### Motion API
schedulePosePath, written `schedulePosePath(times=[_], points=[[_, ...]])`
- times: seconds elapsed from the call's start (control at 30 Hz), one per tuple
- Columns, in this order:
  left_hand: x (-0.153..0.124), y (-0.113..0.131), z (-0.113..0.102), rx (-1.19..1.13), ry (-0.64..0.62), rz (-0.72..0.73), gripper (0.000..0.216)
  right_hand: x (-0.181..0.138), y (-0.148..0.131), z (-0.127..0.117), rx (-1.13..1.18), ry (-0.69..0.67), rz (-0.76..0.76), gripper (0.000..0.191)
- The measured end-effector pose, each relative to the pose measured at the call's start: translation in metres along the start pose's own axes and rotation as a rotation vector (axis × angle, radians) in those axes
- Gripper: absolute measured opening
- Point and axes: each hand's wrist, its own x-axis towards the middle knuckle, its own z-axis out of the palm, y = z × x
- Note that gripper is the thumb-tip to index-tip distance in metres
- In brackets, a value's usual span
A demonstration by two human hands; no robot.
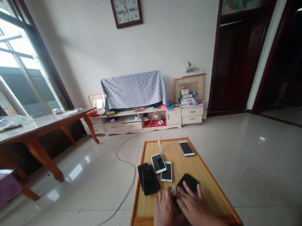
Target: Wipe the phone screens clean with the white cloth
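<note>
A low wooden table stands in front of me with several phones on it. A black phone lies near the front. My right hand rests flat on its near end, fingers stretched out. My left hand lies beside it with the fingers together, touching something small and white at the phone's left edge. Two dark phones lie stacked to the left. Two white phones lie behind them, and another white phone lies farther back on the right. A small bottle stands at the table's far edge.
A long wooden table stands at the left under the window. A white TV cabinet with a cloth-covered screen stands against the far wall. A cable trails over the shiny tiled floor. Dark doorways open at the right.
</note>
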Motion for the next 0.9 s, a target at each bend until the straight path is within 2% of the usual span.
schedulePosePath(times=[0.1, 0.17, 0.23, 0.37, 0.43, 0.5, 0.6, 0.67, 0.73, 0.83, 0.9], points=[[0.000, 0.004, -0.006, -0.001, -0.005, 0.005, 0.088, 0.015, 0.028, -0.012, -0.069, 0.075, 0.233, 0.057], [-0.001, 0.004, -0.007, -0.019, 0.003, 0.009, 0.088, 0.019, 0.037, -0.014, -0.096, 0.099, 0.296, 0.059], [-0.002, 0.003, -0.005, -0.027, 0.017, 0.006, 0.087, 0.014, 0.029, -0.008, -0.091, 0.084, 0.263, 0.060], [-0.003, 0.002, -0.003, 0.013, 0.006, -0.008, 0.070, -0.016, -0.004, 0.009, 0.028, -0.023, 0.020, 0.056], [-0.002, 0.005, -0.006, 0.029, -0.015, -0.016, 0.067, -0.026, -0.008, 0.007, 0.071, -0.052, -0.031, 0.055], [-0.001, 0.008, -0.009, 0.014, -0.021, -0.008, 0.073, -0.028, 0.002, -0.001, 0.057, -0.040, 0.035, 0.055], [0.000, 0.011, -0.013, -0.009, 0.008, 0.026, 0.080, -0.024, 0.028, -0.015, -0.033, 0.036, 0.225, 0.057], [0.000, 0.010, -0.012, -0.017, 0.035, 0.038, 0.080, -0.025, 0.035, -0.018, -0.076, 0.070, 0.281, 0.059], [0.000, 0.009, -0.010, -0.020, 0.052, 0.033, 0.080, -0.030, 0.029, -0.013, -0.070, 0.055, 0.232, 0.059], [0.000, 0.006, -0.006, -0.018, 0.040, 0.030, 0.079, -0.038, 0.013, -0.003, -0.005, -0.003, 0.073, 0.057], [0.000, 0.006, -0.005, -0.013, 0.038, 0.033, 0.077, -0.035, 0.013, -0.003, 0.007, -0.011, 0.053, 0.056]])
